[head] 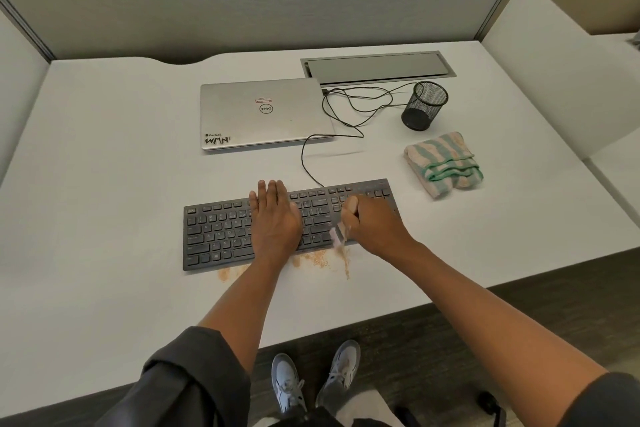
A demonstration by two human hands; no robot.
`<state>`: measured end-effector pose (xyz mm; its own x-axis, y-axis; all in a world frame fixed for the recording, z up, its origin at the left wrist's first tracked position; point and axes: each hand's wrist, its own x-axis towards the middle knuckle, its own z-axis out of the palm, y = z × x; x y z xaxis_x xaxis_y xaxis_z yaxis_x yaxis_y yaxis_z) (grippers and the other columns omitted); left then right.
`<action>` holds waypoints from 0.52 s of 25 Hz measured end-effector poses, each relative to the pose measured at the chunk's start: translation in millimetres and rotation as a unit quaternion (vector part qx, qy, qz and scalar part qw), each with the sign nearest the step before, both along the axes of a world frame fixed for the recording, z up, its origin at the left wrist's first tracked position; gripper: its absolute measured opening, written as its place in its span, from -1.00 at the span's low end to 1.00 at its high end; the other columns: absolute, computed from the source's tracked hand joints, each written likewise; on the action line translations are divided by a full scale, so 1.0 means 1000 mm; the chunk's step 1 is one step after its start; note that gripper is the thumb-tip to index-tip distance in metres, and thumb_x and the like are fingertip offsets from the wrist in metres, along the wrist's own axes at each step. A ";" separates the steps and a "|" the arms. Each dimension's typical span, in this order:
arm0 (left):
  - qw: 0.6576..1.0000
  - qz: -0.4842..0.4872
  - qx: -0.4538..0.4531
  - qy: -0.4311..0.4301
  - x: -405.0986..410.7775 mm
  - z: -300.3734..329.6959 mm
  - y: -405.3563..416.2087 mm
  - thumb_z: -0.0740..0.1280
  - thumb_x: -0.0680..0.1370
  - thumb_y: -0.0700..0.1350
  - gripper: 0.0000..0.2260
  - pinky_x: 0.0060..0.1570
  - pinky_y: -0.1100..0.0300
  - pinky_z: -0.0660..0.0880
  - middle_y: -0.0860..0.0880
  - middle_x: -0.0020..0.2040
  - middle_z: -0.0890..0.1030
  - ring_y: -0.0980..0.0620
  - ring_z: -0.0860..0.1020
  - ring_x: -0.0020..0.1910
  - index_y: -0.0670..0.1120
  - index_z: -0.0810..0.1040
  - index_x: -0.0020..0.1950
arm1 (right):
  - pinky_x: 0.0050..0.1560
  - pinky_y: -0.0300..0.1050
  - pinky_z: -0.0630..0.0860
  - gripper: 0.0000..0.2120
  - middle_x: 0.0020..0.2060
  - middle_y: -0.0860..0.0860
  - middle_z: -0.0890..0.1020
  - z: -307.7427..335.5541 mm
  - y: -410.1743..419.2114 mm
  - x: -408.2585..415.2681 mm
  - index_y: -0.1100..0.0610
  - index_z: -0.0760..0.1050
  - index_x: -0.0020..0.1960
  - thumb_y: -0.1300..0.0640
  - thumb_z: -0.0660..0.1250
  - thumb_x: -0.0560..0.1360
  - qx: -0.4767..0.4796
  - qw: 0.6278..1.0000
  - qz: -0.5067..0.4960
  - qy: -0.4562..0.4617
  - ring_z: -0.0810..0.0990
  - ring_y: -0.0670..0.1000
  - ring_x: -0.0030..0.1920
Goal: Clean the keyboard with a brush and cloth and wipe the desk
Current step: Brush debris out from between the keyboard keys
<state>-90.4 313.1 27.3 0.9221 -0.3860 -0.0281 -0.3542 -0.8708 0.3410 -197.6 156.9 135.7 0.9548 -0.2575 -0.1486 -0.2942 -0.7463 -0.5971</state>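
My left hand (273,215) lies flat, fingers straight, on the black keyboard (221,232), hiding its middle keys. Tan crumbs (320,258) dot the desk (104,184) along the keyboard's near edge. My right hand (372,224) grips a pale brush (337,236), mostly hidden and blurred. The striped cloth (443,163) lies folded further right, apart, with bare desk around it.

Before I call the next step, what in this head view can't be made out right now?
- Brush: blurred, mostly inside the right hand; bristles unclear.
- Keyboard middle keys: covered by the flat left hand; any crumbs there are hidden.
- Crumbs on the desk: partly behind the left forearm.
- Pen cup: inside too dark to read.
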 end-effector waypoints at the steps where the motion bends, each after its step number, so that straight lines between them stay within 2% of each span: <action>1: 1.000 -0.001 0.002 0.002 0.000 0.000 0.000 -0.01 0.69 -0.03 -0.46 0.60 -0.10 -0.16 -0.22 0.63 0.12 -0.18 -0.06 0.64 -0.24 0.05 0.63 | -0.23 0.00 0.50 -0.72 -0.29 0.08 0.62 0.002 -0.001 -0.003 0.12 0.39 -0.33 0.21 0.18 0.56 0.002 1.000 0.000 0.005 0.60 0.08 -0.23; 6: 1.000 -0.001 -0.001 0.001 -0.001 0.000 0.001 -0.01 0.69 -0.03 -0.46 0.60 -0.10 -0.16 -0.21 0.63 0.11 -0.18 -0.06 0.64 -0.24 0.04 0.63 | -0.23 0.00 0.52 -0.80 -0.30 0.02 0.62 0.008 -0.016 0.010 0.16 0.45 -0.23 0.21 0.17 0.55 0.009 0.997 -0.060 -0.045 0.60 0.02 -0.25; 9: 1.000 -0.002 -0.003 0.002 -0.002 0.001 0.001 -0.01 0.69 -0.03 -0.46 0.60 -0.10 -0.16 -0.21 0.64 0.11 -0.18 -0.06 0.64 -0.24 0.04 0.63 | -0.20 0.04 0.55 -0.74 -0.28 0.05 0.63 0.001 -0.017 0.007 0.18 0.47 -0.24 0.17 0.14 0.57 -0.032 0.999 -0.031 -0.011 0.60 0.07 -0.23; 13: 1.000 -0.002 0.005 0.004 0.000 0.000 0.000 -0.02 0.69 -0.02 -0.45 0.60 -0.09 -0.17 -0.21 0.64 0.10 -0.17 -0.07 0.64 -0.24 0.03 0.64 | -0.21 -0.04 0.49 -0.76 -0.23 0.08 0.64 0.004 -0.022 0.003 0.22 0.50 -0.18 0.18 0.15 0.58 -0.040 0.999 -0.022 0.013 0.59 0.08 -0.20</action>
